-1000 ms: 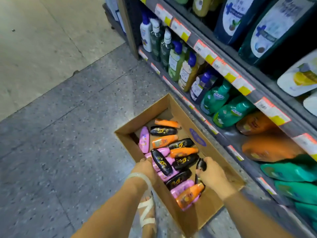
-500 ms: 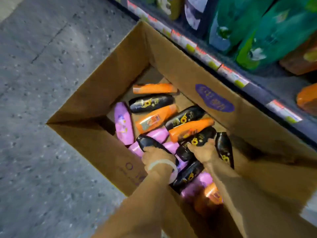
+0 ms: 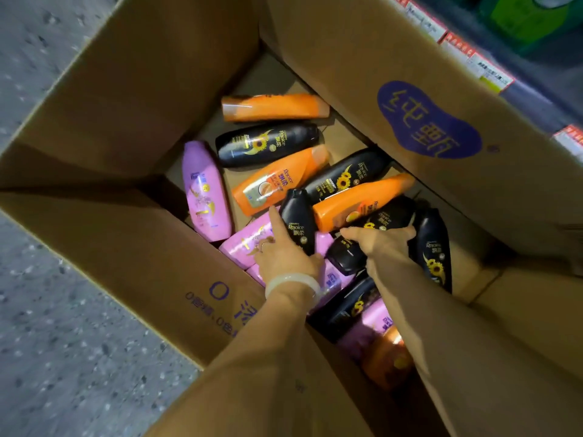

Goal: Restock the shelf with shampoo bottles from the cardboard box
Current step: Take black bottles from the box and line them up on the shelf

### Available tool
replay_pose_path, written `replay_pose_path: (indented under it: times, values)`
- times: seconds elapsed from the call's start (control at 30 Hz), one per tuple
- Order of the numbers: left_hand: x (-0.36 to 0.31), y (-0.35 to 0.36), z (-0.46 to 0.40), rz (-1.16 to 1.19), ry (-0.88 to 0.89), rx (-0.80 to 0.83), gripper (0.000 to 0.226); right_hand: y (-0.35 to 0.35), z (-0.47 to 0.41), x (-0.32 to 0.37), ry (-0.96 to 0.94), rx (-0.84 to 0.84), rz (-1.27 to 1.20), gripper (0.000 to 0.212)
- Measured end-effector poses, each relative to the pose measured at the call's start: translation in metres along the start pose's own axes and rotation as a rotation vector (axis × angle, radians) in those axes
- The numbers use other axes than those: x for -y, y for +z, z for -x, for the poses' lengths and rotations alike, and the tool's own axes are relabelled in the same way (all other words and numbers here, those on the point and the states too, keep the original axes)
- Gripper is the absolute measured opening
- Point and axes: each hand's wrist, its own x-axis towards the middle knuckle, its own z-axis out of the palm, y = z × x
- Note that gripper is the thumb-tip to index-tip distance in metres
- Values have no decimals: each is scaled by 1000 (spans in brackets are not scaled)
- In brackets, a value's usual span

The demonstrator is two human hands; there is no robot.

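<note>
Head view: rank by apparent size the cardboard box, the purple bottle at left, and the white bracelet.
1. Cardboard box
2. Purple bottle
3. White bracelet, clearly smallest although it sits nearer the camera.

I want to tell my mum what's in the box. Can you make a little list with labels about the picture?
place: open brown cardboard box on a grey speckled floor
inside: orange, black and pink plastic shampoo bottles lying jumbled
left hand: gripping an upright black shampoo bottle
right hand: resting on another black bottle; grip unclear
wrist: pale bangle on the left
</note>
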Motion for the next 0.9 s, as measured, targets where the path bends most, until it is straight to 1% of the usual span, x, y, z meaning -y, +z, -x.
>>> replay_pose_path:
  times: [0.07,0.13,0.2,0.27,0.37,0.4,0.47,0.63,0.77,0.9]
  values:
    - [6,-3,-4,115,-24,-72,81,0,-2,-1,-1,7,-49,130]
    - [6,-7,-3,259,-53,-88,61,-4,3,-4,0,32,-152,130]
    - [5,-13,5,335,-7,-92,54,-18,19,-8,-55,79,-270,112]
    - [0,-23,22,337,77,-105,53,-38,43,-13,-171,172,-300,99]
    - [-17,-48,57,325,167,-87,52,-73,95,-5,-381,184,-170,71]
    - [-26,-59,71,343,208,-78,51,-84,114,3,-429,211,-162,68]
    - [-47,-89,99,383,291,-87,52,-108,152,20,-514,244,-144,65]
    - [-115,-186,179,397,472,-196,55,-178,254,81,-648,215,-222,67]
    - [-166,-259,265,434,590,-192,55,-246,350,132,-786,141,-284,67]
    - [-220,-326,359,452,736,-172,55,-322,445,168,-914,81,-367,66]
